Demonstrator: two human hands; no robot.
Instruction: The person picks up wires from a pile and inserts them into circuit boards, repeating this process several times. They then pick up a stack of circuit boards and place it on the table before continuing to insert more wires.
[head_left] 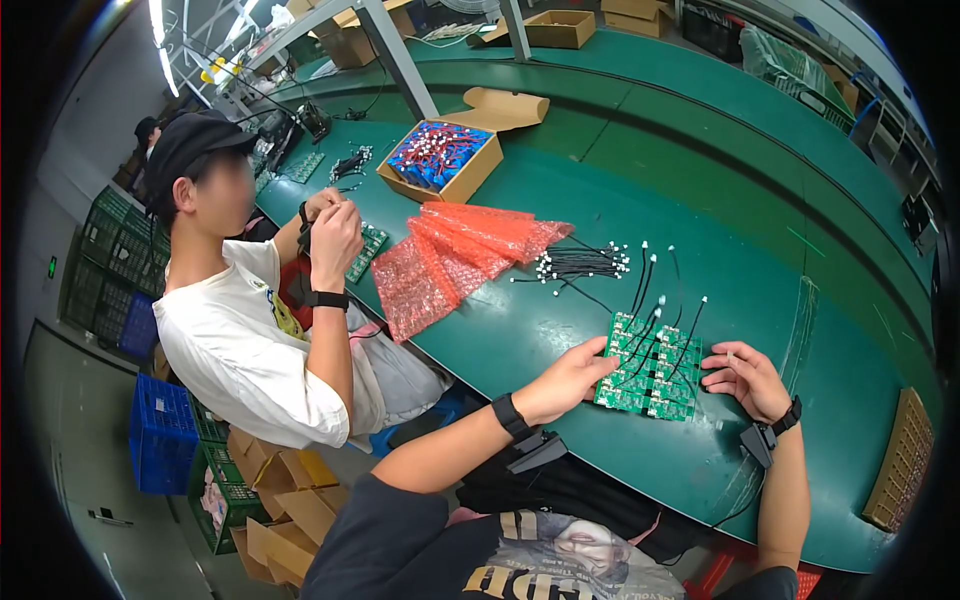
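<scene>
A green circuit board panel lies on the bench in front of me, its small boards set in two columns. Several black wires with white connector ends rise from it and lean over it. My left hand grips the panel's left edge, thumb on top. Beside the right edge is my right hand, fingers apart and slightly curled, holding nothing; whether its fingertips touch the edge I cannot tell. Just beyond the panel lies a bundle of black wires with white connectors.
Red bubble-wrap bags lie left of the wires. Behind them stands an open cardboard box of blue parts with red wires. At left, a co-worker handles something near another green board. A brown tray sits at far right.
</scene>
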